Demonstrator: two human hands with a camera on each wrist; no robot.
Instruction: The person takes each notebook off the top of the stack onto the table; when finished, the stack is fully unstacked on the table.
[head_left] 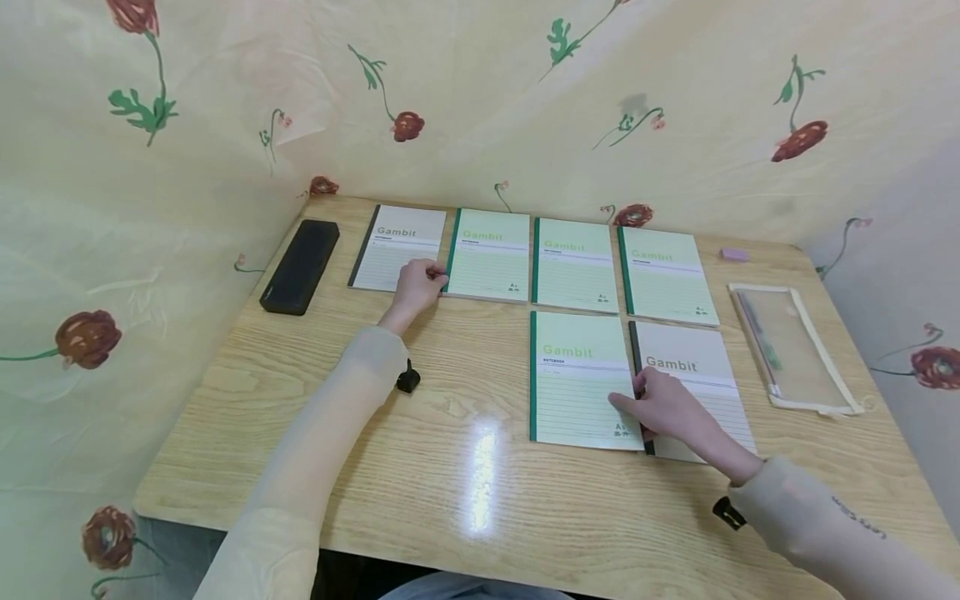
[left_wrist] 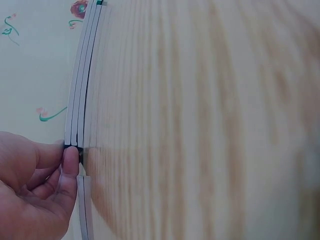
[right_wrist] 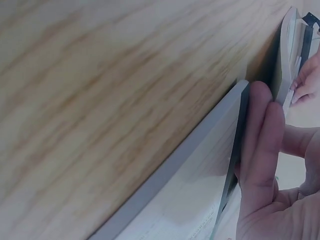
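My left hand (head_left: 417,292) pinches the lower left corner of a green notebook (head_left: 491,258), second from the left in the back row. In the left wrist view, finger and thumb close on the corner of the stacked notebook edges (left_wrist: 79,90). My right hand (head_left: 671,408) grips the right edge of the front green notebook (head_left: 577,392), thumb on its cover. Seen from the right wrist, its fingers (right_wrist: 262,145) reach into the gap beside the dark spine of a grey notebook (right_wrist: 185,190), and the green notebook's edge (right_wrist: 285,55) stands raised above the table.
A grey notebook (head_left: 411,233) and two more green ones (head_left: 576,271) complete the back row. At the left is a black case (head_left: 302,267). On the right lie a pink eraser (head_left: 735,254) and a clear pouch (head_left: 798,333) with pens. A floral sheet (head_left: 480,100) hangs behind the table.
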